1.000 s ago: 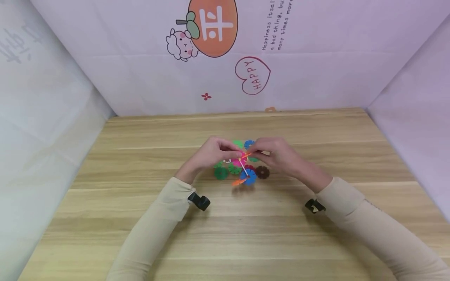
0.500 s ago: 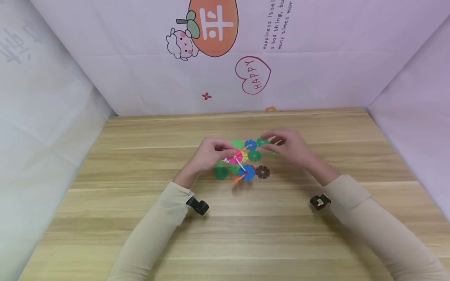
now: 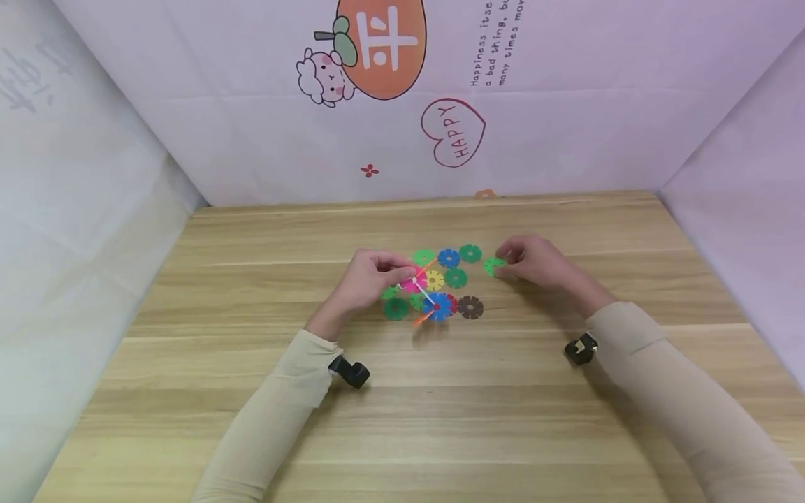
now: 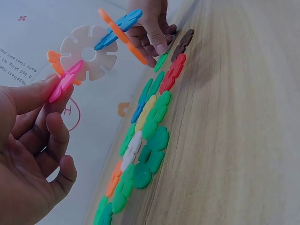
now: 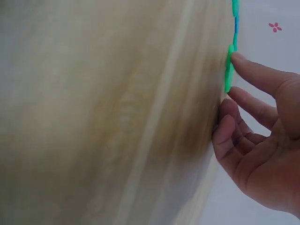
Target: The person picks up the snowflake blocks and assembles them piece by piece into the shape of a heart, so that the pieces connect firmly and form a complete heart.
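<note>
My left hand (image 3: 367, 283) pinches a pink notched plastic disc (image 4: 66, 82) between thumb and fingers. It belongs to a joined piece raised above the table: a white disc (image 4: 75, 40) slots into the pink one, with a blue disc (image 4: 115, 33) on its far side. One orange disc (image 4: 133, 47) crosses the blue, and another orange disc (image 4: 55, 57) shows behind the pink. Over to the right, my right hand (image 3: 542, 262) grips a light green disc (image 3: 493, 267) by its edges, low at the tabletop; in the right wrist view this green disc (image 5: 228, 70) appears edge-on.
Loose discs lie flat beneath and beside the joined piece, among them a brown disc (image 3: 463, 308), a dark green disc (image 3: 390, 309), a yellow disc (image 3: 440, 281) and a red disc (image 4: 172, 75). A printed white sheet (image 3: 264, 147) stands behind the wooden table (image 3: 402, 419).
The right hand has let go of the joined piece, moved right and taken hold of the light green disc. My left hand has shifted slightly left with the joined piece.
</note>
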Demonstrator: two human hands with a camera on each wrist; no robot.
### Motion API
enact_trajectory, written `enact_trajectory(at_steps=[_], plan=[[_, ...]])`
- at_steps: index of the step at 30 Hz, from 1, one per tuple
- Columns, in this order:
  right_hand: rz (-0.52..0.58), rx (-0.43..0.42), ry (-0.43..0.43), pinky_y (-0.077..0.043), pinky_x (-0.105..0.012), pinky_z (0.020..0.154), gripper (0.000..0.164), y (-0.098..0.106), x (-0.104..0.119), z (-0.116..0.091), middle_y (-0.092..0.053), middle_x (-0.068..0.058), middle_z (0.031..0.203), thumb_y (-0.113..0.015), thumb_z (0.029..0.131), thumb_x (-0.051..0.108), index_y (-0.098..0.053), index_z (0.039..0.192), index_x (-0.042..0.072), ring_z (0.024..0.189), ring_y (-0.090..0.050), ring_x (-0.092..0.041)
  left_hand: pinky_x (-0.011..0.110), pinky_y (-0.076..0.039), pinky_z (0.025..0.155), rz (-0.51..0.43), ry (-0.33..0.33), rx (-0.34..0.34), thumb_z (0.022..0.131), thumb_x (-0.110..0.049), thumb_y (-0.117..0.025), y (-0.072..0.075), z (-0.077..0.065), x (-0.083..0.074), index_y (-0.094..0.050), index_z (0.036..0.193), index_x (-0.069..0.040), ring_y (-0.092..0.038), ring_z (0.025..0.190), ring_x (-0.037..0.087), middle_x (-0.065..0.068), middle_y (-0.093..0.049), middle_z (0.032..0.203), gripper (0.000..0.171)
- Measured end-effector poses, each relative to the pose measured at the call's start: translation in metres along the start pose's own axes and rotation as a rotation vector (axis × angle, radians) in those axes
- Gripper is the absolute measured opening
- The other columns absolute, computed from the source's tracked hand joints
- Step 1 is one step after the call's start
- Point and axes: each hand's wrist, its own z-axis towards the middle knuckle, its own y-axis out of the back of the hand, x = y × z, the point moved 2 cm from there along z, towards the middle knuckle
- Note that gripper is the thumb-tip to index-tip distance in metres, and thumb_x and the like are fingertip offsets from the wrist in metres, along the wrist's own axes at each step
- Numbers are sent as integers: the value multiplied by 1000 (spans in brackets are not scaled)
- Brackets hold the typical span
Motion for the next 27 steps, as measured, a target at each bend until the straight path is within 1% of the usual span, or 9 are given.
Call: enact_trajectory(at_steps=[2, 6, 9, 12, 16, 18, 21, 23, 27], plan=[[-7, 10, -6, -50, -41, 85, 36, 0, 0, 1, -70, -18, 103, -82, 92, 18, -70, 119, -3, 98, -64, -31, 35, -54, 73, 2, 12, 0, 97, -14, -76, 0, 1, 1, -81, 105, -2, -67, 81, 18, 7, -78, 93, 14], [-4, 29, -22, -49, -39, 84, 35, 0, 2, 2, -67, -17, 102, -81, 92, 17, -67, 116, -3, 97, -61, -31, 32, -51, 69, 5, 28, 1, 98, -15, -76, 2, 2, 2, -82, 104, -4, -65, 85, 30, 5, -78, 92, 14], [-4, 36, -34, -48, -37, 80, 32, 1, 3, 1, -64, -14, 97, -82, 90, 17, -64, 109, -2, 92, -59, -28, 31, -49, 67, 5, 34, 5, 98, -15, -76, 2, 2, 2, -82, 104, -4, -64, 87, 36, 4, -78, 91, 14], [10, 74, -60, -47, -32, 69, 29, 2, 4, -1, -60, -6, 82, -82, 91, 21, -61, 97, 3, 76, -56, -21, 30, -48, 67, -1, 32, 8, 99, -15, -75, 1, 3, 2, -81, 104, -4, -63, 87, 37, 4, -77, 90, 14], [93, 134, -84, -46, -27, 56, 25, 4, 11, -8, -57, -2, 68, -76, 97, 25, -61, 91, 6, 59, -51, -14, 30, -46, 66, 0, 20, 5, 100, -14, -73, 1, 5, -1, -81, 104, -2, -59, 82, 32, 4, -74, 88, 15], [143, 125, -62, -45, -26, 53, 23, 3, 17, -11, -60, -5, 68, -72, 100, 24, -63, 92, 5, 57, -50, -13, 29, -46, 66, 5, 16, 10, 100, -14, -73, 0, 6, -1, -80, 105, -2, -58, 80, 26, 3, -73, 88, 15], [209, 77, -14, -43, -24, 53, 24, 0, 27, -16, -63, -10, 73, -68, 103, 23, -66, 94, 1, 58, -50, -12, 27, -47, 66, 12, 12, 21, 100, -14, -72, -2, 7, -1, -80, 106, -1, -58, 79, 21, 3, -73, 88, 16], [262, 50, 13, -43, -25, 53, 24, -2, 33, -18, -65, -14, 78, -67, 104, 22, -69, 99, -1, 59, -50, -13, 27, -47, 66, 9, 6, 26, 100, -14, -72, -3, 7, 0, -79, 106, 0, -58, 79, 22, 2, -73, 88, 16], [379, 27, 23, -46, -25, 54, 22, -4, 45, -23, -69, -20, 89, -66, 105, 19, -72, 107, -3, 64, -56, -19, 29, -46, 65, -10, -6, 24, 100, -13, -72, -5, 7, -1, -79, 106, 0, -56, 81, 32, 1, -71, 86, 16]])
